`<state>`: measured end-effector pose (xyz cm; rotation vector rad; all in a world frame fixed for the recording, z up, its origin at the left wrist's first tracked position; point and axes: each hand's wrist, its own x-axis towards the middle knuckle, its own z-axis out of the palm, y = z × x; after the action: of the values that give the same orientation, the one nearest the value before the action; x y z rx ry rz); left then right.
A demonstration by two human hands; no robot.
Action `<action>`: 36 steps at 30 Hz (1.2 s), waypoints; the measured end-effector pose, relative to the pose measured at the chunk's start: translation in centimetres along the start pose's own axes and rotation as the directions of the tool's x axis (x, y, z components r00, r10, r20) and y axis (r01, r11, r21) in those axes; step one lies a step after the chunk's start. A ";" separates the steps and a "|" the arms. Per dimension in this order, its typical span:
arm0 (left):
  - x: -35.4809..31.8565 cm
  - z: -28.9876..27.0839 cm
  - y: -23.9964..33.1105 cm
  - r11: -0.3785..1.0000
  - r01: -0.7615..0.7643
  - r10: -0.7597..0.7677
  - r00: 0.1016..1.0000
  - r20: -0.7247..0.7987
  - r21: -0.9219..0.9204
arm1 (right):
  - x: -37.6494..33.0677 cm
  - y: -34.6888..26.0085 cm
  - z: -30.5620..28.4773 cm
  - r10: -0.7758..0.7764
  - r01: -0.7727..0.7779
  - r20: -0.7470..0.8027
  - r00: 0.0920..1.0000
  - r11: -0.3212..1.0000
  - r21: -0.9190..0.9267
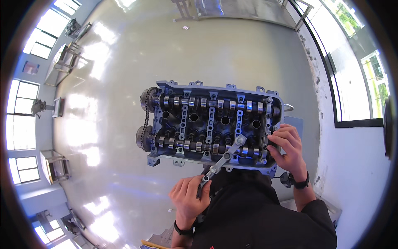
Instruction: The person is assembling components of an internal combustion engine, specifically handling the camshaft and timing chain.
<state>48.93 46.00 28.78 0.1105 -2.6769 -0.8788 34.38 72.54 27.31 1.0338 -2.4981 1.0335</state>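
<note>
An engine cylinder head [199,89] with two camshafts lies in front of me, lengthwise from left to right. My left hand [190,199] is closed on the near end of a camshaft bearing cap bar [227,157], a long grey metal piece with bolts through it. The bar slants up to the right over the near camshaft [187,145]. At the right end, my right hand [287,147] has its thumb and curled fingers at a bolt [268,133] in the end bearing cap [265,143]. The fingers partly hide the contact there.
Sprockets joined by a timing chain [146,120] stand at the cylinder head's left end. A metal table [244,20] is at the far side. Along the right runs a white wall [348,166] with windows. Benches [54,165] line the left side.
</note>
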 end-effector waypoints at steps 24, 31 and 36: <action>1.1 0.7 1.5 0.924 0.064 -0.076 0.997 -0.019 -0.378 | 3.2 -4.3 3.0 -0.134 0.129 0.132 0.982 0.990 0.051; 4.6 -1.1 -2.2 0.829 0.100 0.098 0.942 0.320 -0.550 | 3.9 -6.2 1.2 -0.174 0.169 0.330 0.928 0.985 0.045; 7.9 -1.3 -3.1 0.808 0.043 0.334 0.788 0.517 -0.587 | 2.2 -6.9 1.8 -0.137 0.106 0.506 0.852 0.990 0.090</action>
<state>41.85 41.42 30.16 -0.6316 -2.7241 -1.8854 37.61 66.72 30.62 1.6502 -2.7589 0.8858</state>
